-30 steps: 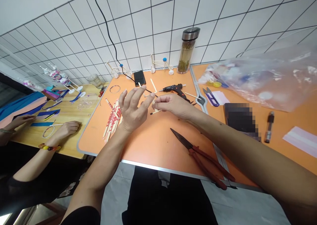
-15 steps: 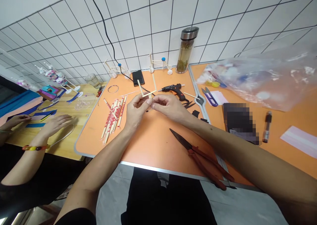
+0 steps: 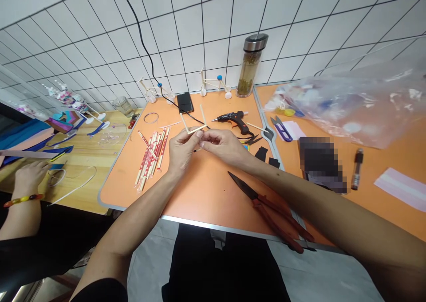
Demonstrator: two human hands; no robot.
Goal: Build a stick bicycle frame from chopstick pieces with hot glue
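Over the orange table, my left hand (image 3: 181, 152) is closed on a small frame of pale wooden sticks (image 3: 196, 129), two of whose sticks point up. My right hand (image 3: 221, 146) meets it at the fingertips and pinches the near side of the same frame. The fingers hide the frame's lower part. A black glue gun (image 3: 231, 117) lies just beyond my right hand. Left of my left hand are several wrapped chopsticks (image 3: 151, 158). Large pliers with red handles (image 3: 266, 209) rest below my right forearm.
Two stick models (image 3: 213, 81) (image 3: 155, 89), a phone (image 3: 185, 103) and a tea bottle (image 3: 249, 67) stand or lie at the back. Purple snips (image 3: 282, 129), a marker (image 3: 357, 169) and a plastic bag (image 3: 353, 102) are right. Another person's hand (image 3: 31, 175) is left.
The stick frame has turned and tilted in my fingers, its upright sticks now nearer together. The other person's hand has moved left and a pale strip has appeared there.
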